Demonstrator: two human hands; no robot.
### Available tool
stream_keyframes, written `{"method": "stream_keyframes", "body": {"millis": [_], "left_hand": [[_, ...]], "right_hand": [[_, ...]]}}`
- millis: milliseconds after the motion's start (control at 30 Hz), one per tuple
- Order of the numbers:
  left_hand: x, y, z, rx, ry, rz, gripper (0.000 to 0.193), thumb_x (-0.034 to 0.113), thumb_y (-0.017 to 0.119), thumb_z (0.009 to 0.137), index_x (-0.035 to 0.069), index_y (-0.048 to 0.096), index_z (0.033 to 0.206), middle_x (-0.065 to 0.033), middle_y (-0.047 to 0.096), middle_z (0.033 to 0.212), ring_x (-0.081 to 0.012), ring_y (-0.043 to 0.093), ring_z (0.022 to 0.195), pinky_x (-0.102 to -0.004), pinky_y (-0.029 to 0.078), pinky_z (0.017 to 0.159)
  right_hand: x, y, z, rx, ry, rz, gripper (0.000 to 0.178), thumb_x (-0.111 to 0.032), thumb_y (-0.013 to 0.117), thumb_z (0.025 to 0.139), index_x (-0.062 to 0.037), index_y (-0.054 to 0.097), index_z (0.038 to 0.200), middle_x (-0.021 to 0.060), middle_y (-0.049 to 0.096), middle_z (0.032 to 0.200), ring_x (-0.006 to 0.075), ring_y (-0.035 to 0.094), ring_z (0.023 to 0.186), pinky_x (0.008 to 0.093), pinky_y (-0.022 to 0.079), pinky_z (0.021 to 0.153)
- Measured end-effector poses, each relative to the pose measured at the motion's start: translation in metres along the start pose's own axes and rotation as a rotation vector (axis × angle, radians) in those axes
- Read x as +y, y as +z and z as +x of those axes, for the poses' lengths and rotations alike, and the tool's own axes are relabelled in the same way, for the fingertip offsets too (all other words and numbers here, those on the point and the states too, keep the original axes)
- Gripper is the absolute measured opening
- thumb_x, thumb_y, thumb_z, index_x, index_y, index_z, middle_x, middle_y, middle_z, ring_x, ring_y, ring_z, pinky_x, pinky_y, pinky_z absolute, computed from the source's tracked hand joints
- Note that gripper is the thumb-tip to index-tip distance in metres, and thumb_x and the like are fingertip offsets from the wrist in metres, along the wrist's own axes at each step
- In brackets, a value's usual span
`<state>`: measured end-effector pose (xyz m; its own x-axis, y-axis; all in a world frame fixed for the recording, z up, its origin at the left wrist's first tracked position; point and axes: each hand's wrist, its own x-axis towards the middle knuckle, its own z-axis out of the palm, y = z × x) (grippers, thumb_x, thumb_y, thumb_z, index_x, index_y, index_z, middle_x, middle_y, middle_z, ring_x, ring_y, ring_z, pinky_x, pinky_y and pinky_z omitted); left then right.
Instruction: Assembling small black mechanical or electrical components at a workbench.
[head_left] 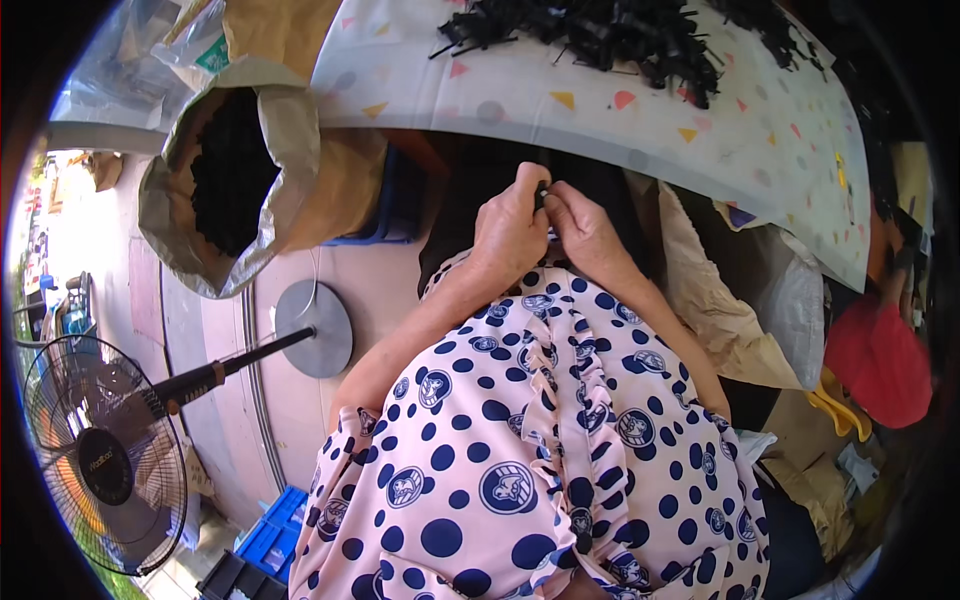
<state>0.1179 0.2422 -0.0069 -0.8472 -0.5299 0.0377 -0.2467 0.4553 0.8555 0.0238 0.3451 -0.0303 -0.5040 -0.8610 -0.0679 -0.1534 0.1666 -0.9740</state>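
My left hand [512,228] and my right hand [586,232] meet over my lap, just below the near edge of the table [500,105]. A small black piece [541,194] shows between them, mostly hidden by the fingers. The left hand is closed around it with the thumb up. On the right, thumb and fingertips pinch at the same spot; a tiny pale end shows there. Beyond the hands, a heap of thin black parts [610,38] lies on the patterned tablecloth, with a second black heap [770,32] farther right.
At the left stands an open paper sack [290,185] with black pieces inside. A standing fan [105,465] and its round base [313,328] occupy the left floor, near a blue crate [275,530]. Brown paper [715,300] and a red cloth [882,360] are on the right.
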Motion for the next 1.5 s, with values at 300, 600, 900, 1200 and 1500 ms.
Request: {"method": "stream_keyframes", "body": {"millis": [300,600,900,1200,1500], "left_hand": [[-0.015,0.003,-0.002,0.140,-0.056,-0.061,0.030,-0.004,0.055,0.079,0.005,0.046,0.106,-0.0230,0.061,0.083,-0.0420,0.061,0.079,-0.0431,0.049,0.068],[-0.007,-0.023,0.010,-0.045,-0.332,-1.301,0.032,0.009,0.046,0.097,0.007,0.048,0.128,-0.0071,0.056,0.091,-0.0125,0.051,0.062,-0.0211,0.040,0.053],[-0.002,-0.021,0.000,-0.314,-0.366,-1.135,0.030,0.012,0.043,0.099,0.006,0.051,0.127,-0.0020,0.054,0.078,-0.0053,0.045,0.053,-0.0154,0.034,0.046],[-0.008,-0.012,-0.002,-0.261,-0.132,-0.625,0.037,-0.002,0.053,0.090,0.003,0.050,0.127,-0.0033,0.059,0.087,-0.0082,0.058,0.068,-0.0205,0.047,0.058],[-0.010,-0.015,-0.002,0.013,-0.167,-0.527,0.035,-0.001,0.055,0.088,0.002,0.055,0.123,-0.0030,0.058,0.079,-0.0065,0.049,0.070,-0.0211,0.044,0.064]], "right_hand": [[0.014,0.010,0.013,-0.042,-0.007,0.109,0.017,-0.018,0.047,0.099,-0.0037,0.055,0.104,0.0008,0.051,0.077,0.0082,0.044,0.070,0.0216,0.041,0.064],[-0.017,-0.007,0.011,0.044,0.065,0.387,0.015,-0.020,0.052,0.097,-0.0065,0.058,0.100,-0.0037,0.056,0.072,0.0004,0.038,0.048,0.0146,0.028,0.043],[-0.004,-0.012,0.017,-0.126,0.181,0.796,0.033,-0.027,0.066,0.089,-0.0030,0.058,0.110,-0.0007,0.060,0.080,0.0044,0.048,0.056,0.0167,0.038,0.053],[0.007,-0.019,0.019,-0.157,0.111,0.516,0.025,-0.021,0.065,0.090,-0.0019,0.060,0.105,-0.0005,0.060,0.090,0.0045,0.053,0.076,0.0179,0.044,0.068],[-0.035,-0.009,0.007,-0.085,0.201,0.389,0.044,-0.036,0.040,0.101,-0.0010,0.048,0.127,-0.0054,0.039,0.062,0.0028,0.033,0.052,0.0186,0.025,0.045]]}}
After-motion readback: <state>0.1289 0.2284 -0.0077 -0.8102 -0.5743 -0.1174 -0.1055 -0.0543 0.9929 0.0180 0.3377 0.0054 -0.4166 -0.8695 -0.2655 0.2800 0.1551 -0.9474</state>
